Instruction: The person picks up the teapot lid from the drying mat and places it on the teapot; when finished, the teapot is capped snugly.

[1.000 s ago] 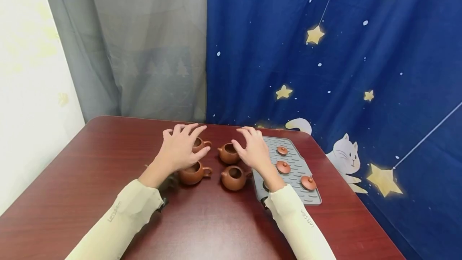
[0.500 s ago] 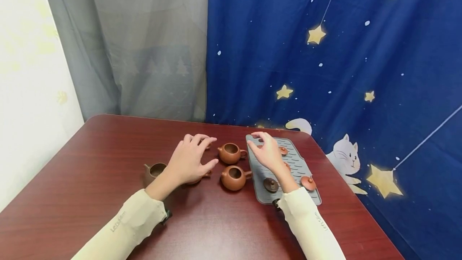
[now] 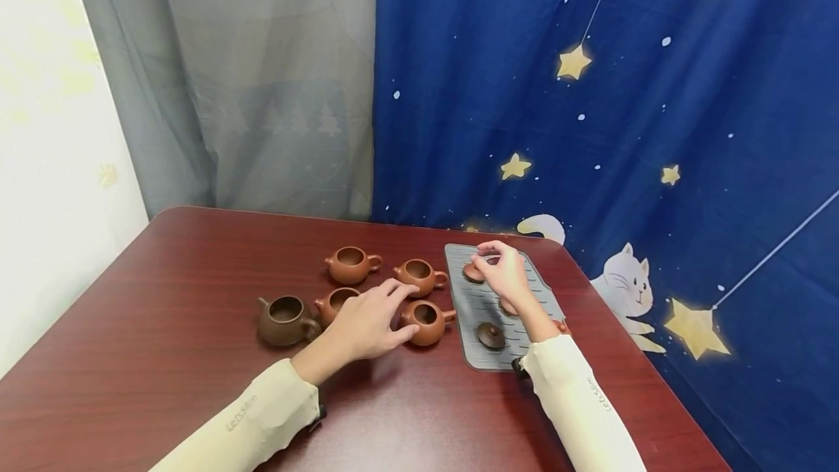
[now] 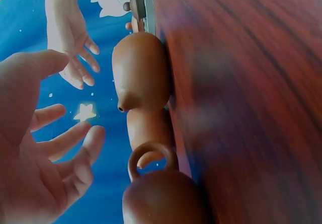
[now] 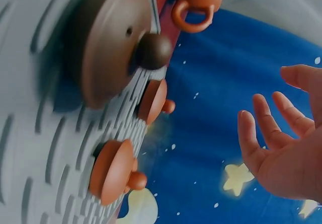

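My left hand (image 3: pixel 372 320) hovers beside the front right reddish-brown clay teapot (image 3: pixel 426 323), fingers spread and loosely bent. In the left wrist view a gap shows between that hand and the teapot (image 4: pixel 141 73), and it holds nothing. Over the grey mat my right hand (image 3: pixel 507 277) reaches toward a reddish lid (image 3: pixel 473 273) at the back left of the mat. The right wrist view shows its fingers (image 5: pixel 271 126) apart, with nothing between them. Each lidless teapot shows an uncovered round mouth.
More reddish teapots stand behind and left, including one at the back (image 3: pixel 349 266) and one partly hidden (image 3: pixel 336 303). A dark brown teapot (image 3: pixel 282 320) stands leftmost. The grey ridged mat (image 3: pixel 468 308) bears a dark lid (image 3: pixel 491 336) and several reddish lids, partly covered by the right arm.
My right hand has moved right from the teapots to above the mat's lids. The left hand has shifted right and nearer, uncovering the back left and dark teapots.
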A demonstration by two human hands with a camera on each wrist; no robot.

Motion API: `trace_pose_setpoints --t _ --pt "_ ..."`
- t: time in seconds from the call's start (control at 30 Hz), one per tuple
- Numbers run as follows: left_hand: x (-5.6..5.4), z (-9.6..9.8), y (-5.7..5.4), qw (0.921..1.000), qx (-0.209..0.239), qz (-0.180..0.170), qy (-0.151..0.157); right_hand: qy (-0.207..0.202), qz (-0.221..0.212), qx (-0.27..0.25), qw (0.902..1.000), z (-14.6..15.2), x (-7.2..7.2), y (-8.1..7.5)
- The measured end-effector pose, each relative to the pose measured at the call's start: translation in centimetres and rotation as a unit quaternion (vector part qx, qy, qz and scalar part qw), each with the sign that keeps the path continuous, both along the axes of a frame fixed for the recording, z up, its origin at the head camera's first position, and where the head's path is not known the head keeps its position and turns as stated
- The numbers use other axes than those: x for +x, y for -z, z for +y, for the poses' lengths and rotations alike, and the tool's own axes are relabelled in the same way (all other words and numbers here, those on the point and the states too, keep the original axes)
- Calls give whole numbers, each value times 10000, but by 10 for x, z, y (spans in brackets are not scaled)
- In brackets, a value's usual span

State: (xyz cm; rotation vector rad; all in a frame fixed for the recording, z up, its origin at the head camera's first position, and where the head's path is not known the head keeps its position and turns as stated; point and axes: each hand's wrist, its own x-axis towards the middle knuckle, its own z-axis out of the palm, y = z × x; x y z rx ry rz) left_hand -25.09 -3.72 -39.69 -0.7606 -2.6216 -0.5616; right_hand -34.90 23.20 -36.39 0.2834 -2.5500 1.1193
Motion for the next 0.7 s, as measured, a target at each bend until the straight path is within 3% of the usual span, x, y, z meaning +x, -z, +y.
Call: trace_pose_setpoints --t 0.37,0.7 --pt "-4 18 1 9960 8 -823 -333 517 -166 326 9980 22 -14 1" --pt "-9 27 10 9910 -120 -1263 -421 793 -664 475 9935 40 -26 7"
